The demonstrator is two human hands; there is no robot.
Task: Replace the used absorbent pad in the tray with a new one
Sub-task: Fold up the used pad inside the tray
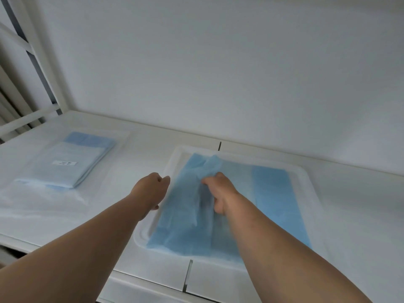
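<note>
A white tray (314, 193) lies on the white table, right of centre. A blue absorbent pad (273, 197) covers its floor, and the pad's left part is lifted into a bunched fold (188, 206). My right hand (218, 191) is shut on that fold near the tray's middle. My left hand (150, 189) hovers at the tray's left rim, beside the fold, fingers curled and blurred; whether it touches the pad is unclear. A stack of folded blue pads in a clear package (67, 160) lies at the far left of the table.
The white wall (218, 73) rises right behind the table. A white frame with bars (37, 62) stands at the far left. A seam (188, 276) splits the table's front edge below the tray. Clear wrapping (43, 200) spreads in front of the package.
</note>
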